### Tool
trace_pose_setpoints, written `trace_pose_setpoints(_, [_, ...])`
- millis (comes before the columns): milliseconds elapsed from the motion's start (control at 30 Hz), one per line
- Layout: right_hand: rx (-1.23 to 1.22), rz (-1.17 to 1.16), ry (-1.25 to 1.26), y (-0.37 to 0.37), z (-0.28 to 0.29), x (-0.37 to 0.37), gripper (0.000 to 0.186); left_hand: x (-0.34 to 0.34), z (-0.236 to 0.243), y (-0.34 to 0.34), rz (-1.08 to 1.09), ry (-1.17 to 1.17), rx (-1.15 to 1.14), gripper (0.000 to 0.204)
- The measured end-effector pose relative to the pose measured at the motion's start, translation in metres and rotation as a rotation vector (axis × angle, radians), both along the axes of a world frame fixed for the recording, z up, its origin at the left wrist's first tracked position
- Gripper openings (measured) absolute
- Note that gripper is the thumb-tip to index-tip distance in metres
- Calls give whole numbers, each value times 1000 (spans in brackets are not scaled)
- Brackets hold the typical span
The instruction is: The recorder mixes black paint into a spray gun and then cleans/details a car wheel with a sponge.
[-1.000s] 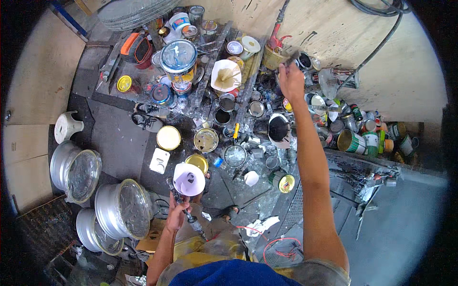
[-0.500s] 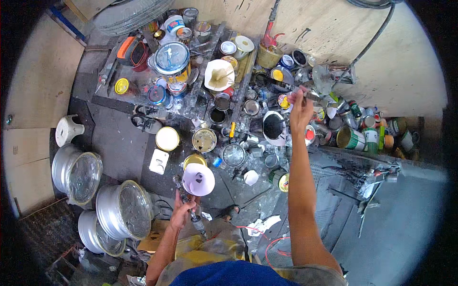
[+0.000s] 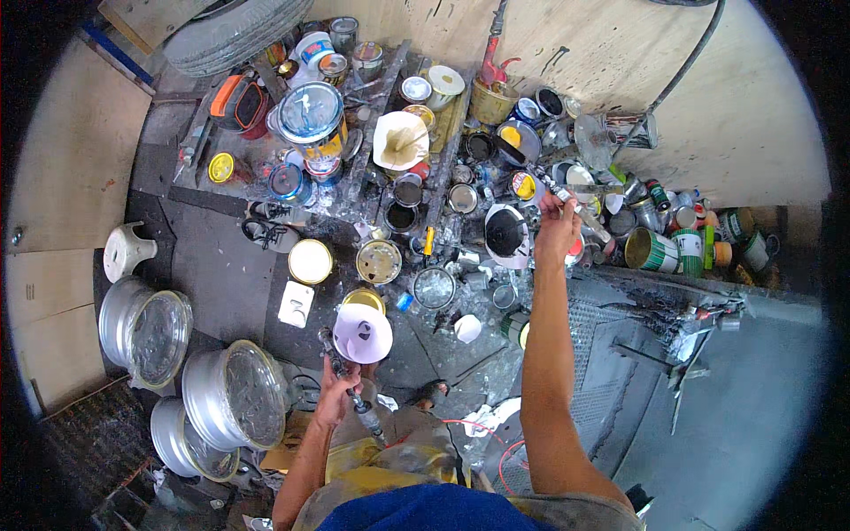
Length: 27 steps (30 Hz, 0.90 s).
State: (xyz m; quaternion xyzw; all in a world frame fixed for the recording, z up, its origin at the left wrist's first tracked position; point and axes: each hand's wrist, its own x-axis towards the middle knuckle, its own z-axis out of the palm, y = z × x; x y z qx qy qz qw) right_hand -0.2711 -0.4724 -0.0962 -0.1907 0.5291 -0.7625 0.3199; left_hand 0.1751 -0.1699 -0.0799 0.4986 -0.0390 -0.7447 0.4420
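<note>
My left hand [image 3: 337,396] grips a spray gun [image 3: 365,407] low in front of me. A white paper cone [image 3: 361,336] sits just above that hand over a yellow can [image 3: 363,299]; I cannot tell whether the gun supports it. My right hand [image 3: 556,226], arm outstretched, is closed on a slim mottled stick-like tool [image 3: 595,225] among the paint cans at the right. Left of that hand is a dark-filled container with a white paper rim [image 3: 505,232]; a red-and-yellow labelled can [image 3: 524,186] stands just beyond it.
A cluttered wooden platform [image 3: 205,188] holds cans and buckets, with a tyre [image 3: 230,40] behind. Silver wheels [image 3: 232,394] and a white stool [image 3: 128,250] stand at left. Piled cans [image 3: 655,248] line the right wall. A red hose [image 3: 465,422] lies near my feet.
My right hand has moved down toward me from the back cans, bringing the slim tool lower. My left hand with the spray gun has shifted slightly right.
</note>
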Motion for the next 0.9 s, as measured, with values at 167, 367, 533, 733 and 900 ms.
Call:
trace_pose_setpoints(167, [11, 1, 73, 6, 21, 14, 35, 3, -12, 3, -30, -11, 28, 79])
trace_pose_setpoints(367, [63, 342, 303, 29, 74, 81, 31, 4, -7, -3, -15, 5, -12, 77])
trace_pose_setpoints(533, [243, 529, 696, 41, 75, 142, 25, 8, -13, 1, -47, -12, -47, 81])
trace_pose_setpoints(733, [90, 804, 1131, 29, 48, 181, 18, 13, -15, 8, -4, -18, -43, 72])
trace_pose_setpoints(900, [79, 934, 1234, 14, 58, 187, 15, 23, -22, 18, 7, -19, -58, 73])
